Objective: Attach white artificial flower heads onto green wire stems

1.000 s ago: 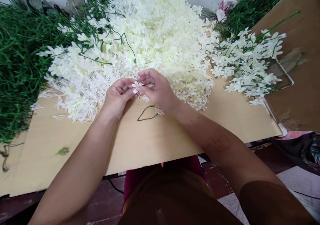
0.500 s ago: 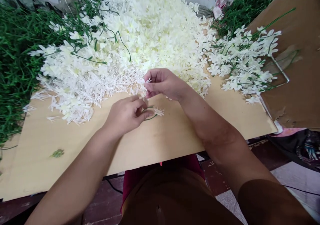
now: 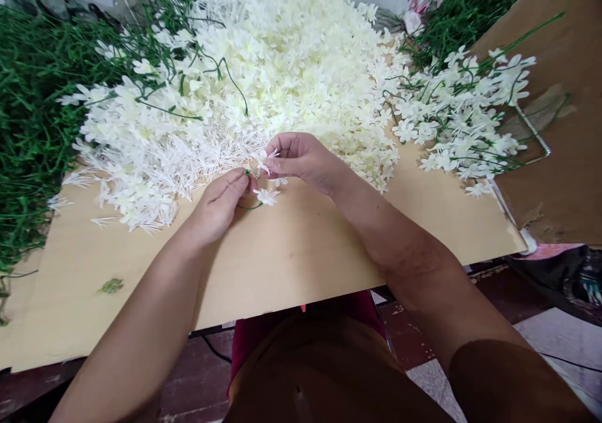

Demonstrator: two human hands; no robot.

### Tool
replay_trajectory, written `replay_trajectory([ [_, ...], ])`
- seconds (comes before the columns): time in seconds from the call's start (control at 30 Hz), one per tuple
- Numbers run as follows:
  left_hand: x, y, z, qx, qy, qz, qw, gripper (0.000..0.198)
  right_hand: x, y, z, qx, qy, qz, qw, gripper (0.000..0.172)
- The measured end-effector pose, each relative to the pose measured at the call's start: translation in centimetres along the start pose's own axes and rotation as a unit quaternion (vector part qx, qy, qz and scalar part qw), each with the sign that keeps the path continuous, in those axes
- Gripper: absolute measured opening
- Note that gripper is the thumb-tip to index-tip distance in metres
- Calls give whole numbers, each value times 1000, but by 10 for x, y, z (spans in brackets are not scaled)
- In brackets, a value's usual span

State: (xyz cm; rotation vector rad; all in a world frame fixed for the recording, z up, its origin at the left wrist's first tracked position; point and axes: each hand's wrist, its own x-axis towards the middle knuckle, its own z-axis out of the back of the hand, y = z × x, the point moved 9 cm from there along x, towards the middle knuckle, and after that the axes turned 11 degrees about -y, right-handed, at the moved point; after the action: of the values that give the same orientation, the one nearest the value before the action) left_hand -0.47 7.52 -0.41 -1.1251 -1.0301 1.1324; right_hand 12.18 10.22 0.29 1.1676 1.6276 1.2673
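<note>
My left hand (image 3: 224, 204) pinches a green artificial flower stem (image 3: 250, 207) between thumb and fingers; a green tip shows at the thumb. On the stem's lower branch sits a white artificial flower (image 3: 266, 196). Just right of it, my right hand (image 3: 301, 161) is closed on a loose white flower (image 3: 267, 159), with thin white spikes showing by the fingertips. The two hands are close together but apart, over the front of a big heap of white flower pieces (image 3: 282, 78). Some white petals show below the right fingers; what holds them is hidden.
Green plastic stems (image 3: 42, 96) are piled on the left, and more green stems (image 3: 470, 15) lie at the back right. Stemmed white flowers (image 3: 461, 115) rest beside a brown cardboard panel (image 3: 555, 178). A small green scrap (image 3: 111, 285) lies on the tabletop (image 3: 291, 253).
My left hand has shifted left and turned, bringing the stem's green tip up at the thumb. The right hand stays nearly in place, its white flower now more visible.
</note>
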Motion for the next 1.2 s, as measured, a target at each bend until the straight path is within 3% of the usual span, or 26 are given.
replay_trajectory([
  [0.23,3,8,2,-63,-26,66,996,49,-1,-15,-12,83,-16,-49,995,51],
  [0.4,3,9,4,-91,-33,78,992,45,2,-23,-11,122,-35,-77,989,52],
  [0.57,2,12,1,-113,-22,94,989,39,2,-25,-17,137,-18,-58,989,50],
  [0.73,2,13,-1,-120,-17,101,988,42,3,-25,-18,112,-25,-31,993,53],
  [1.0,3,9,0,-113,-21,82,990,46,-2,-14,-14,49,-93,17,994,49],
  [1.2,4,9,-2,-115,-11,70,991,46,-1,-18,-16,6,-51,15,999,45],
])
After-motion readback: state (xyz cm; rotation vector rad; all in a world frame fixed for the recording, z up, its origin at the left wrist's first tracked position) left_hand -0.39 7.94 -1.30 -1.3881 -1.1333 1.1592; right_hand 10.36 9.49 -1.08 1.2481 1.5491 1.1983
